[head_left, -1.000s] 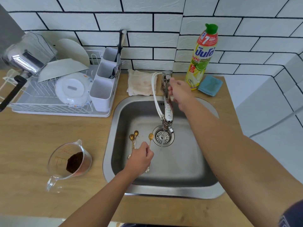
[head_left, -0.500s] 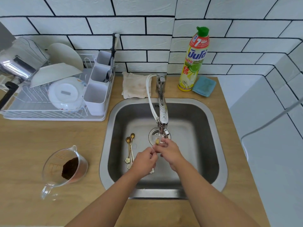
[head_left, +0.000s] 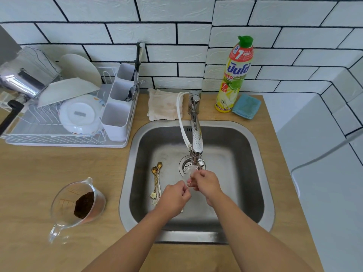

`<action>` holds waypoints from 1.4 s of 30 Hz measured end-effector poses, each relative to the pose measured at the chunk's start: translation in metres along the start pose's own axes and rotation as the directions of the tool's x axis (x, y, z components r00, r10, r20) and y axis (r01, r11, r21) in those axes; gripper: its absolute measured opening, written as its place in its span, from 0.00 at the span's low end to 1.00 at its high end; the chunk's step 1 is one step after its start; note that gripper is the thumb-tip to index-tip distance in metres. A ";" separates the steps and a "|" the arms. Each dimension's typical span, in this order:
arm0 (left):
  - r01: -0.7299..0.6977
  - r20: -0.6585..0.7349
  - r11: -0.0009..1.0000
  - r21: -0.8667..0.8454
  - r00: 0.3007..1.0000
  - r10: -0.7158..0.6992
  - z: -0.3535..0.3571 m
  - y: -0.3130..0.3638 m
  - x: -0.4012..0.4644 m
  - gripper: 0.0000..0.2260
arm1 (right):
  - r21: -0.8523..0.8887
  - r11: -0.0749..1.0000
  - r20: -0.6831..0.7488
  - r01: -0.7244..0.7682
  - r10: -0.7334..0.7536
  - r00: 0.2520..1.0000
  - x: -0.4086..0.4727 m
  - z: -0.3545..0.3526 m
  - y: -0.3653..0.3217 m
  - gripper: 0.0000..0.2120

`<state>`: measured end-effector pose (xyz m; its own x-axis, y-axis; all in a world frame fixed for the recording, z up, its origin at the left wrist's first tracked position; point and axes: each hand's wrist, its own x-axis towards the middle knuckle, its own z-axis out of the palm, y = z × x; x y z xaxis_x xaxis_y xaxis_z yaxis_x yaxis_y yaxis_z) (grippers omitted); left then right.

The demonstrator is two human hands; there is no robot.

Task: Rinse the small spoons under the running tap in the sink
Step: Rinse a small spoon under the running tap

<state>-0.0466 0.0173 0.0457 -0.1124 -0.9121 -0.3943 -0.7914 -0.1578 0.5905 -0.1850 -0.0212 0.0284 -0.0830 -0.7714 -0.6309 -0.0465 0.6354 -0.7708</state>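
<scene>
- Gold-coloured small spoons [head_left: 156, 180] are lying on the sink [head_left: 265, 193] floor left of the drain [head_left: 185, 166]; two bowls are showing there, and the handles are bunching together with flower-shaped ends, so a firm count is not possible.
- One more spoon [head_left: 189, 183] is sitting between the two hands, only a thin stretch of its handle showing.
- Left hand [head_left: 173, 198] is pinching that handle with curled fingers.
- Right hand [head_left: 206, 185] is curling around the spoon's upper part, directly under the tap [head_left: 195, 134] spout, where water is running.
- One glass measuring jug [head_left: 78, 205] holding dark brown powder is standing on the wooden counter [head_left: 39, 173].
- One dish rack [head_left: 64, 122] is holding plates and a three-part cutlery caddy [head_left: 119, 103].
- One dish-soap bottle [head_left: 234, 75], one blue sponge [head_left: 246, 106] and one folded cloth [head_left: 165, 105] are resting behind the sink.
</scene>
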 end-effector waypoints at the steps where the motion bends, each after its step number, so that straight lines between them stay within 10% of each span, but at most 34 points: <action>1: -0.003 -0.010 1.000 0.020 1.000 0.003 0.000 0.000 0.001 0.07 | 0.020 1.000 0.018 -0.005 0.005 1.000 0.001 0.000 0.000 0.10; 13: 0.043 0.031 0.999 0.015 0.999 -0.044 -0.001 -0.007 0.002 0.09 | 0.130 0.990 0.140 -0.056 0.037 0.989 -0.003 0.009 0.008 0.03; 21: 0.328 0.392 0.653 -0.683 0.918 -0.051 -0.013 -0.008 -0.008 0.09 | 0.416 0.886 0.290 -0.203 0.083 0.953 -0.007 -0.003 0.008 0.07; 30: 0.211 0.339 0.857 -0.470 0.940 -0.045 -0.011 -0.015 -0.004 0.13 | 0.407 0.892 0.228 -0.199 0.112 0.967 -0.010 0.004 0.008 0.11; 42: 0.202 0.338 0.822 -0.532 0.941 -0.012 -0.018 -0.012 -0.010 0.12 | 0.305 0.946 0.230 -0.115 0.044 0.972 -0.012 0.002 0.003 0.06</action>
<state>-0.0254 0.0217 0.0556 -0.2990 -0.7285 -0.6163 -0.3541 -0.5150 0.7806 -0.1827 -0.0097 0.0333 0.1458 -0.7301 -0.6675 0.2689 0.6786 -0.6835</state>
